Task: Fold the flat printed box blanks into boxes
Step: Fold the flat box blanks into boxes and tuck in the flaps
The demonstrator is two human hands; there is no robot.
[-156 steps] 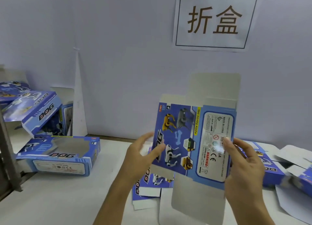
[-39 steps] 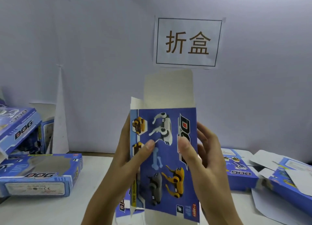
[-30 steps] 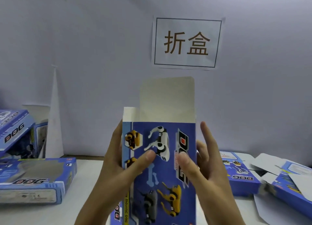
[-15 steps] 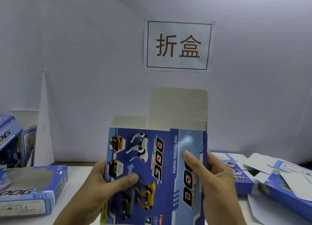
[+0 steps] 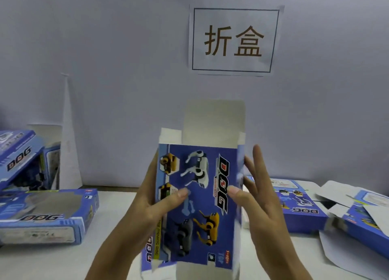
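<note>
while both hands grip box blank (image 5: 200, 197) upright, left hand (image 5: 151, 204) thumb-pinching, right hand (image 5: 252, 197) likewise: square panels, crease before tucking top flap (image 5: 213, 122).

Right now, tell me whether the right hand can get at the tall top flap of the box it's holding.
Probably yes. The top flap stands upright and bare above the box, and the right hand sits just below it with fingers free; it would have to release its side first.
</note>
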